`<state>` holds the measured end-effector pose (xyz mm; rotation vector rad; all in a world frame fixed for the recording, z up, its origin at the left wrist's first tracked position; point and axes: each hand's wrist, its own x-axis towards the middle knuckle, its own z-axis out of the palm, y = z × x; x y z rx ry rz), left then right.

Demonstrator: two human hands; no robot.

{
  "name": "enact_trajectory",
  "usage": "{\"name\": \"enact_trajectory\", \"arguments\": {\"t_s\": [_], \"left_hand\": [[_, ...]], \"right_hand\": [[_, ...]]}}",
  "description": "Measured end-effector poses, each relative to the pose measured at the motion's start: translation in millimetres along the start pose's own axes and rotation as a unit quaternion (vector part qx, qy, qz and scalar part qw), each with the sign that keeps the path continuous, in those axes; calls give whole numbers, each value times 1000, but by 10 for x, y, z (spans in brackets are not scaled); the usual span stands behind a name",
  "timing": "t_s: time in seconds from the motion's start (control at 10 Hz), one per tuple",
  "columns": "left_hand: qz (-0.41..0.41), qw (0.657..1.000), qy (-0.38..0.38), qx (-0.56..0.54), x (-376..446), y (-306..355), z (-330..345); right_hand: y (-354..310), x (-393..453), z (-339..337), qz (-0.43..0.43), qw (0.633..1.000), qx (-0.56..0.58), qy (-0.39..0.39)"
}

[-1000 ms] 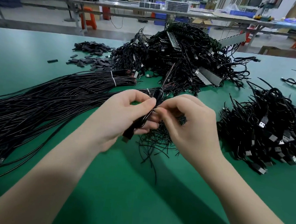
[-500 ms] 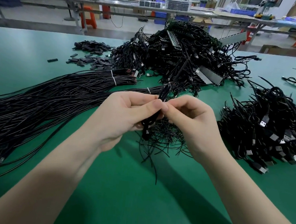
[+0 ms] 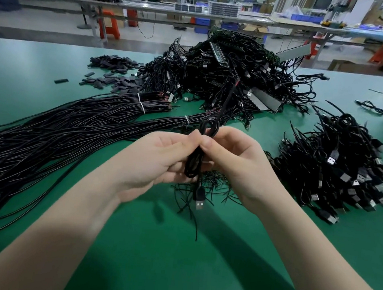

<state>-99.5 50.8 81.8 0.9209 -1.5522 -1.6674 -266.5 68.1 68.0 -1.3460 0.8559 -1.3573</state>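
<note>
Looks like mid-bundling imo: one USB cable (image 3: 192, 163) is folded into a short hank and held upright over the middle of the green table (image 3: 173, 271). Its plug (image 3: 200, 200) dangles at 6 o'clock, a loop pokes out at 12, and the loose tail (image 3: 229, 97) sticks up twd 1 o'clock. Left hand (image 3: 156, 158) has fingers curled round the hank w/ thumb pressed near the top. Right hand (image 3: 238, 158) pinches it just under the loop, thumb + forefinger, closed tight, no gap. Next move prob needs that tail wound round the hank, or a tie grabbed from the thin black ties (image 3: 212, 186) (I think that's what they are) right under the hands, w/o letting the folds spring open, so left must hold firm. Around: finished heap (image 3: 338, 168) at 3 o'clock, long cable bundles (image 3: 58, 136) at 9, big tangled pile (image 3: 227, 73) at 12, flat black pieces (image 3: 113, 72) at 11. Nothing really blocks, tho the tail points into that pile and could snag.
</note>
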Motion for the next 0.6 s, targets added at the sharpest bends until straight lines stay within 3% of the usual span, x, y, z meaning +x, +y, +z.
{"name": "enact_trajectory", "arguments": {"t_s": [0.1,0.2,0.3,0.4,0.5,0.6], "left_hand": [[-5,999,52,11,87,-115,-11],[68,962,210,159,218,-334,-56],[144,877,315,334,268,-642,-160],[141,821,314,456,306,-968,-350],[68,862,331,378,366,-1089,-494],[45,862,344,369,402,-1137,-563]], "right_hand": [[-85,40,-83,-25,994,-73,71],[-272,68,-381,-35,975,-136,172],[-444,54,-891,-87,868,-376,313],[-540,96,-1475,-96,664,-640,374],[-456,173,-1866,91,557,-762,317],[-379,180,-1976,231,554,-763,240]]}}
